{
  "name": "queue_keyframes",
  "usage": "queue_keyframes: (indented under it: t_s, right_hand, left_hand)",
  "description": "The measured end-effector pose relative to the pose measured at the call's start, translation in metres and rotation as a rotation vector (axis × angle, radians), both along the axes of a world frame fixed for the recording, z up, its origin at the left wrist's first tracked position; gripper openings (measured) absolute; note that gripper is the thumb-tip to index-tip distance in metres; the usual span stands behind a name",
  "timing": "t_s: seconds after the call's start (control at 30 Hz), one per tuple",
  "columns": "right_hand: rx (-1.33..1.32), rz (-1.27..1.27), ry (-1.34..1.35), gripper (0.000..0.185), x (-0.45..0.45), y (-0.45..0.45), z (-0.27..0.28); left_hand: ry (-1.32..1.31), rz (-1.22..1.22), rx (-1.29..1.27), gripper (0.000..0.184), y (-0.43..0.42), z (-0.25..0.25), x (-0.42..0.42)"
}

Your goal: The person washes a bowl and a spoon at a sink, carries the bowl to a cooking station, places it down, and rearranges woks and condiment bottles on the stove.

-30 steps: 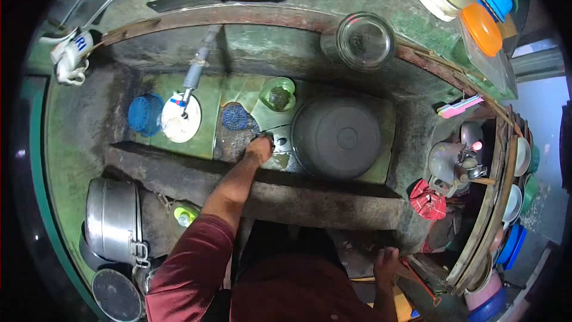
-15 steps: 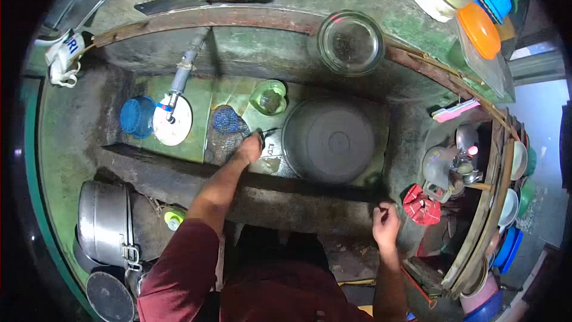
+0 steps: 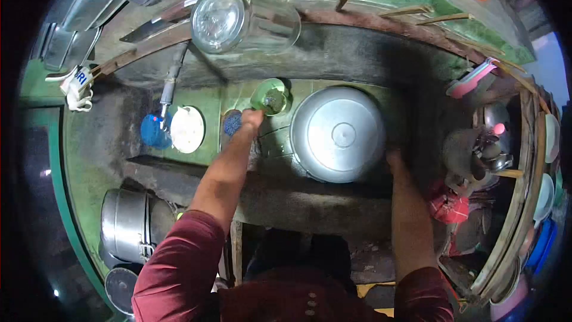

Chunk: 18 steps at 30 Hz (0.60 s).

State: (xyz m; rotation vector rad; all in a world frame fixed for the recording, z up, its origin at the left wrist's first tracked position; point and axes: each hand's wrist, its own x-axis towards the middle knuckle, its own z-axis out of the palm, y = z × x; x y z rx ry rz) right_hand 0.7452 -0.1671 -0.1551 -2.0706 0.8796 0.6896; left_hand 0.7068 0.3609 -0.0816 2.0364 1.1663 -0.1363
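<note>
two hands now reach into the sink [image 3: 322,203], the left hand [image 3: 252,119] and the right hand [image 3: 394,158]; half a second ago, only the left one was at the sink floor. since then the left hand has moved forward to the near left side of the green bowl [image 3: 260,90]. its fingers are at the rim, but i cannot tell whether they pinch it or only touch it. inside the bowl, just ahead and to the right of these fingers, lies a dark clump [image 3: 274,101]. the blue mesh [image 3: 232,121] is just to their left.

the right hand has come from above the near wall to the right side of the round metal basin [image 3: 338,134]. its fingers are in shadow, so i cannot tell if they are spread or pressed together. the basin, between both hands, appears bottom up and looks brighter than before, perhaps only by the light. the work therefore seems to have shifted from the sink floor to the bowl, with the right hand close beside the basin
</note>
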Motion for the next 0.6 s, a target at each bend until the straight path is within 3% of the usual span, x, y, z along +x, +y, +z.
queue_keyframes:
  t_s: [0.07, 0.1, 0.17, 0.27, 0.33, 0.4, 0.47, 0.53, 0.6]
  right_hand:
    - [0.062, 0.209, 0.091, 0.034, 0.004, 0.005, 0.027]
    - [-0.029, 0.272, -0.049, 0.030, 0.004, -0.008, -0.019]
    - [-0.272, 0.395, -0.314, 0.024, 0.005, -0.038, -0.118]
    - [-0.394, 0.538, -0.228, 0.025, 0.005, -0.031, -0.099]
    - [-0.427, 0.659, -0.206, 0.028, 0.009, -0.030, -0.097]
    - [-0.476, 0.811, -0.220, 0.031, 0.012, -0.032, -0.103]
    - [-0.516, 0.946, -0.288, 0.035, 0.012, -0.042, -0.124]
    - [-0.340, 0.732, -0.178, 0.033, 0.021, -0.032, -0.080]
    - [-0.124, 0.488, -0.107, 0.032, 0.035, -0.027, -0.030]
  left_hand:
    - [0.150, 0.063, -0.094, 0.038, -0.001, 0.024, 0.006]
    - [0.162, 0.079, -0.080, 0.038, -0.001, 0.024, -0.005]
    - [0.119, -0.017, 0.182, 0.040, 0.002, 0.025, -0.016]
    - [0.038, -0.087, 0.310, 0.032, 0.017, 0.024, -0.039]
    - [0.056, -0.049, 0.217, 0.029, 0.023, 0.028, -0.052]
    - [-0.247, -0.002, 0.161, 0.029, 0.034, 0.013, -0.064]
    - [-0.263, 0.073, 0.132, 0.023, 0.001, 0.076, -0.067]
    - [-0.514, 0.031, -0.001, 0.024, -0.014, 0.112, -0.075]
    - [-0.501, 0.019, 0.043, 0.028, -0.015, 0.120, -0.090]
